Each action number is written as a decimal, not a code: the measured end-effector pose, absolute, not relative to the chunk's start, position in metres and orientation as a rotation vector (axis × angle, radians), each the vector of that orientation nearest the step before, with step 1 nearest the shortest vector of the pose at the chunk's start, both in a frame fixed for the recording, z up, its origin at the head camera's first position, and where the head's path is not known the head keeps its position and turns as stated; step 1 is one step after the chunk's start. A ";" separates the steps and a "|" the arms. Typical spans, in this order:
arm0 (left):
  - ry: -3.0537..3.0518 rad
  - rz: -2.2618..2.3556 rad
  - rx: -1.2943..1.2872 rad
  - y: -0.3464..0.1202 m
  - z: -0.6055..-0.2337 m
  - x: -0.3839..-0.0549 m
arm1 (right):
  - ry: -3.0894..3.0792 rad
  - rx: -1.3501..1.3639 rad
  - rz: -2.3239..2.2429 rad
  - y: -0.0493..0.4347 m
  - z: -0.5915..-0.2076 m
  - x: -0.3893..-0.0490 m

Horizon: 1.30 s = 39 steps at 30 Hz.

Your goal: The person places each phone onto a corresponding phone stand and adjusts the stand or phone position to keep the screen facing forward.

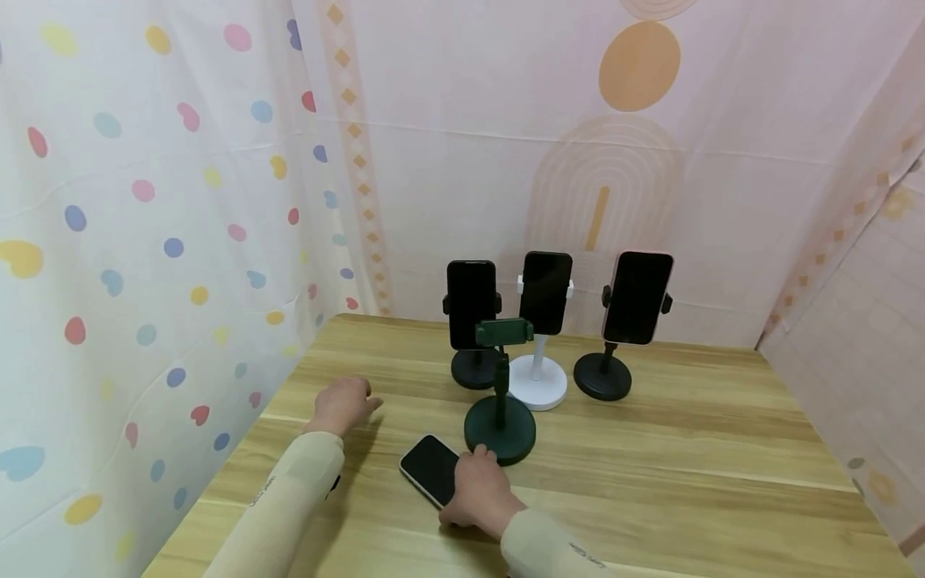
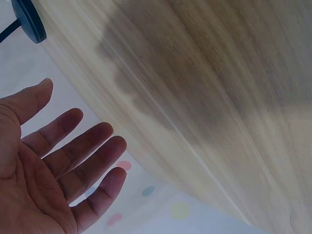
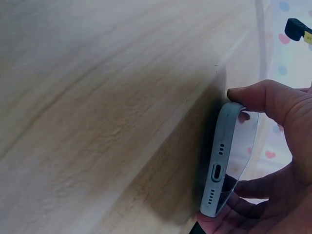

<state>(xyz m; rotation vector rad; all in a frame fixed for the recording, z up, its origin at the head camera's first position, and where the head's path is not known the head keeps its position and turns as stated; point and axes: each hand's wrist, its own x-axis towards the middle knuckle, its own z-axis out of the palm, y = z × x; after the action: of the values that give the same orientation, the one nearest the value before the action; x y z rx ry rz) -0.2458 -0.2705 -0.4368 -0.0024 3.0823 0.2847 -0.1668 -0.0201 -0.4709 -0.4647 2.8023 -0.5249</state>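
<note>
A smartphone [image 1: 429, 469] with a dark screen and a light frame lies face up on the wooden table. My right hand [image 1: 480, 491] grips it by its long edges, thumb on one side and fingers on the other. In the right wrist view the phone's bottom edge [image 3: 217, 170] shows its charging port. Just beyond the right hand stands a dark green phone stand [image 1: 500, 429] with nothing in its clamp. My left hand [image 1: 343, 404] is over the table to the left, fingers relaxed and holding nothing; its palm [image 2: 34, 190] shows in the left wrist view.
Behind the green stand, three stands each hold an upright phone: a black stand [image 1: 473, 369] at left, a white stand [image 1: 538, 384] in the middle and another black stand [image 1: 603, 377] at right. Patterned curtains [image 1: 462, 160] hang along the back and sides of the table [image 1: 686, 482].
</note>
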 end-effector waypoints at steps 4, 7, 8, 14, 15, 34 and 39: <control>3.081 0.277 0.005 -0.269 -0.436 -0.245 | 2.828 -0.486 -0.559 -0.012 -0.469 -0.165; 3.081 0.279 0.007 -0.268 -0.437 -0.245 | 2.854 -0.513 -0.589 -0.006 -0.467 -0.164; 3.081 0.281 0.008 -0.268 -0.437 -0.245 | 2.865 -0.522 -0.606 -0.005 -0.468 -0.163; 3.092 0.278 0.008 -0.265 -0.436 -0.245 | 2.910 -0.532 -0.677 0.005 -0.466 -0.162; 3.092 0.277 0.010 -0.265 -0.436 -0.245 | 2.916 -0.532 -0.681 0.006 -0.465 -0.162; 3.185 0.305 0.096 -0.252 -0.430 -0.247 | 3.042 -0.506 -0.890 0.022 -0.452 -0.160; 3.242 0.356 0.136 -0.248 -0.429 -0.249 | 3.083 -0.492 -0.957 0.024 -0.445 -0.158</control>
<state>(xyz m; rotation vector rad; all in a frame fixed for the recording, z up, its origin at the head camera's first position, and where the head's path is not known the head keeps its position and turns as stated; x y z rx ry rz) -0.2487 -0.2485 -0.4291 0.1362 3.2424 0.3564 -0.1577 0.0239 -0.4446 -0.4917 3.0831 -0.9566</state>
